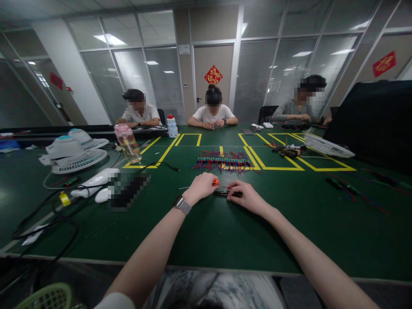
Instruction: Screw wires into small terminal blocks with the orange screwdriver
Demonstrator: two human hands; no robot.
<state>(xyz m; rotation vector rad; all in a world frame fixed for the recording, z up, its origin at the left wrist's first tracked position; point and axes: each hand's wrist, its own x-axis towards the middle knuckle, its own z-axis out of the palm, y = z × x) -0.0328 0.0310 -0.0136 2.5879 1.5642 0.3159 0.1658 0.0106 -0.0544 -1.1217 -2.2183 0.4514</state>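
Observation:
My left hand (203,187) is closed around a small orange-handled screwdriver (215,183); its thin rod sticks out to the left, and most of the handle is hidden by the fingers. My right hand (247,196), fingers bent and pinched, grips a small dark elongated part (221,194) low over the table. Its exact kind is too small to make out. Both hands are close together, with the dark part between them. Just beyond them lies a row of small green circuit boards (225,161) with red and blue wires.
On the green table (199,236) are yellow tape outlines. White fans (74,150), a pink-capped bottle (128,141) and black cables (64,214) lie left. Pliers (291,151), wired boards (343,186) and a dark screen (376,124) are right. Several people sit opposite.

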